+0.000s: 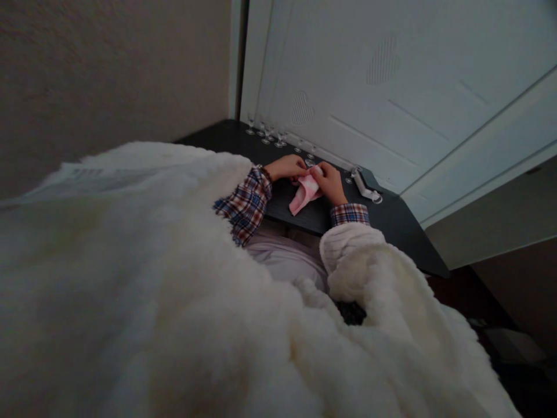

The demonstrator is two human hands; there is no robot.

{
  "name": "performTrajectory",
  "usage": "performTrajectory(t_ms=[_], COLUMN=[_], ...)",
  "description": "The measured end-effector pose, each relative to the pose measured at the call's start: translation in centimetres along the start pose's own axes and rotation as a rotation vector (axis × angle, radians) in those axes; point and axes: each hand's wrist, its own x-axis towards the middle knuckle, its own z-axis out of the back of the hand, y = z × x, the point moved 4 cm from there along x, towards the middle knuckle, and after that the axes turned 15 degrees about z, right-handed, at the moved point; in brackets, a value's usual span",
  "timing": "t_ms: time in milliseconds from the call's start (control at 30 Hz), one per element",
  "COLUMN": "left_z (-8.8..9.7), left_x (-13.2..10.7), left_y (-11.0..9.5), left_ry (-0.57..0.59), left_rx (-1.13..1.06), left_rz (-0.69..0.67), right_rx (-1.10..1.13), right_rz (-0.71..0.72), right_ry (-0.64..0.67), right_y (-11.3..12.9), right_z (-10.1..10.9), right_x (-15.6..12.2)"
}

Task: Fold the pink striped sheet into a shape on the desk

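Note:
Over the dark table (298,209) my two hands meet at a pink cloth (306,191) with paler patches. My right hand (331,184) has its fingers closed on the cloth's upper part, and the lower end hangs toward the table's front edge. Close beside it, my left hand (287,168) has its fingers bent in at the cloth's upper left edge, pinching there. Just beyond the fingertips a bit of clear glass (310,163) shows; whether a hand touches it I cannot tell.
Several small stemmed glasses (279,139) stand along the table's back edge, against a white panel (348,75) with heart patterns. Right of my hands lies a white and black object (366,187) with a ring-like end. A brown wall (130,69) rises at left.

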Motion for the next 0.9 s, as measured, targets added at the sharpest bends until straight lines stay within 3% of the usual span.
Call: performTrajectory(t_ms=[500, 900], left_z=[-0.1, -0.2], left_x=[-1.8, -1.2], left_y=[-1.3, -1.1], left_ry=[-0.019, 0.014], left_rx=[0.039, 0.056], left_rz=[-0.054, -0.117], right_rx=[-0.016, -0.01], right_rz=[0.003, -0.013], right_ry=[0.003, -0.028], right_y=[-0.2, -0.4], right_z=[-0.1, -0.1], right_x=[0.0, 0.0])
